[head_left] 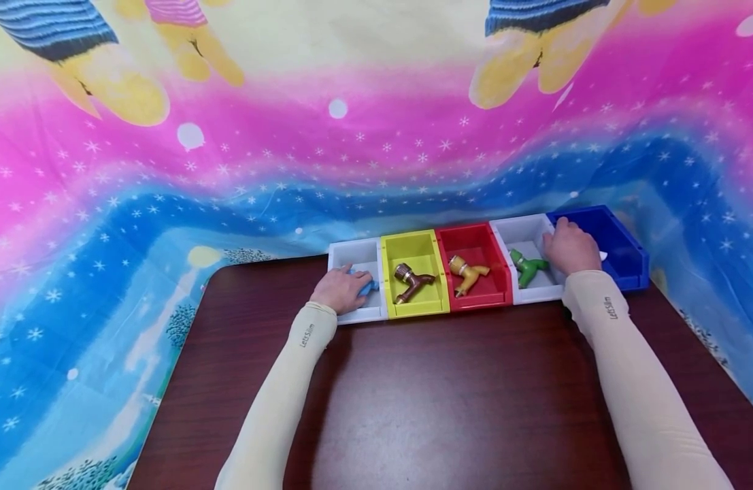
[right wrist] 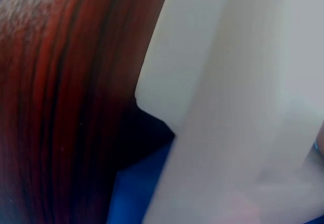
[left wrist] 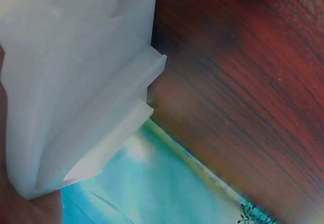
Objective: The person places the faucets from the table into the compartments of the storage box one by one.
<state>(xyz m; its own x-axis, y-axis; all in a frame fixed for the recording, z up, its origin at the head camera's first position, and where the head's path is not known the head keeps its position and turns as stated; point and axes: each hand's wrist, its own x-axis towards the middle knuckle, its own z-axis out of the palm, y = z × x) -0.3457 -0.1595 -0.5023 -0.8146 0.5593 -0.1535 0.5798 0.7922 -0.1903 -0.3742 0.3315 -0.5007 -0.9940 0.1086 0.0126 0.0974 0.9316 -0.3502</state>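
At the left end of a row of bins, my left hand (head_left: 341, 289) lies over the side wall of a light grey bin (head_left: 360, 316) and grips it. A blue tap (head_left: 370, 286) inside is partly covered by the fingers. In the left wrist view this bin (left wrist: 96, 77) shows its outer side. My right hand (head_left: 572, 248) is curled over the right wall of another light grey bin (head_left: 538, 295), which holds a green tap (head_left: 528, 269). That bin's wall (right wrist: 228, 82) fills much of the right wrist view. The fingertips of both hands are largely hidden.
Between the grey bins stand a yellow bin (head_left: 446, 312) with a brown tap (head_left: 413, 282) and a red bin (head_left: 506, 299) with a yellow tap (head_left: 468, 274). A dark blue bin (head_left: 636, 279) sits angled at the right. The wooden table (head_left: 462, 408) meets a printed cloth (head_left: 278, 204) behind.
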